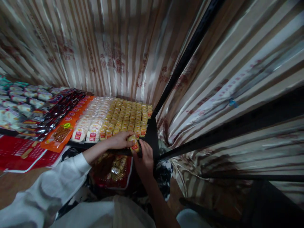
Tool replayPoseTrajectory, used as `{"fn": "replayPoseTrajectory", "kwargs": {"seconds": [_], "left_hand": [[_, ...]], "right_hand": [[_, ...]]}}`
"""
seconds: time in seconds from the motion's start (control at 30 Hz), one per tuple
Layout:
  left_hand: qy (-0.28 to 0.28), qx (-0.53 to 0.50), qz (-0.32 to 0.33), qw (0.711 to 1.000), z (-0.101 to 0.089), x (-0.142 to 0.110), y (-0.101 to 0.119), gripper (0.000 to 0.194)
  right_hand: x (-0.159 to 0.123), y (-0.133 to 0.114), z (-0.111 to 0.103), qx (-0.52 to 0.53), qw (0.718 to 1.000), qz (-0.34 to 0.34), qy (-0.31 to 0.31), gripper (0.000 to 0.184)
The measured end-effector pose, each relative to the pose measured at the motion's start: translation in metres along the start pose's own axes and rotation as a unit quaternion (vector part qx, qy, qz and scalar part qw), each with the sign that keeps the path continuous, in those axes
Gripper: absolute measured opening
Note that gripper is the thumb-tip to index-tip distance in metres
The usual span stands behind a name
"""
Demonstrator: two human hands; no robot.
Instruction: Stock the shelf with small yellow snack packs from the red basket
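Observation:
My left hand (120,141), in a white sleeve, reaches over the front edge of a display table (152,133) and closes its fingers on a small yellow wrapped snack pack (134,144) with a red label. My right hand (144,158) comes up from below and grips the same pack from the near side. The pack sits at the front right corner of several tight rows of yellow snack packs (128,115). Below both hands a red box (114,171) holds more wrapped packs.
Left of the yellow rows lie white wrapped buns (91,122), orange packets (65,126), dark red packets (55,110) and white-green packs (16,101). Red bags (21,153) lie at the front left. Striped curtains (114,47) and black frame poles (187,53) close in the stall.

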State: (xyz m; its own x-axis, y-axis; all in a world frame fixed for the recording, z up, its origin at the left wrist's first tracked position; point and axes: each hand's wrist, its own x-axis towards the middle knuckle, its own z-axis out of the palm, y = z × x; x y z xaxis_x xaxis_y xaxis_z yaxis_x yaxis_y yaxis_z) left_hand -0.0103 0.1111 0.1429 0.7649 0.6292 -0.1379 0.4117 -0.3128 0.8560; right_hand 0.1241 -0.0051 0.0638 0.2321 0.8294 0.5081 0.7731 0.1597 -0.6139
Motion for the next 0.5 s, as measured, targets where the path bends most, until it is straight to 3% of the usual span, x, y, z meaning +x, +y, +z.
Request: {"fn": "replayPoseTrajectory", "kwargs": {"seconds": [0.1,0.3,0.5], "left_hand": [[0.023,0.053,0.037,0.998,-0.004,0.028,0.017,0.032],[0.064,0.127,0.018,0.990,-0.006,0.083,0.039,0.044],[0.114,0.073,0.021,0.991,0.002,0.138,0.046,0.036]], "right_hand": [[0.017,0.005,-0.003,-0.040,0.999,0.008,0.007,0.050],[0.059,0.027,0.000,-0.067,0.993,0.067,0.073,0.048],[0.106,0.064,0.009,-0.059,0.975,0.150,0.153,0.056]]}}
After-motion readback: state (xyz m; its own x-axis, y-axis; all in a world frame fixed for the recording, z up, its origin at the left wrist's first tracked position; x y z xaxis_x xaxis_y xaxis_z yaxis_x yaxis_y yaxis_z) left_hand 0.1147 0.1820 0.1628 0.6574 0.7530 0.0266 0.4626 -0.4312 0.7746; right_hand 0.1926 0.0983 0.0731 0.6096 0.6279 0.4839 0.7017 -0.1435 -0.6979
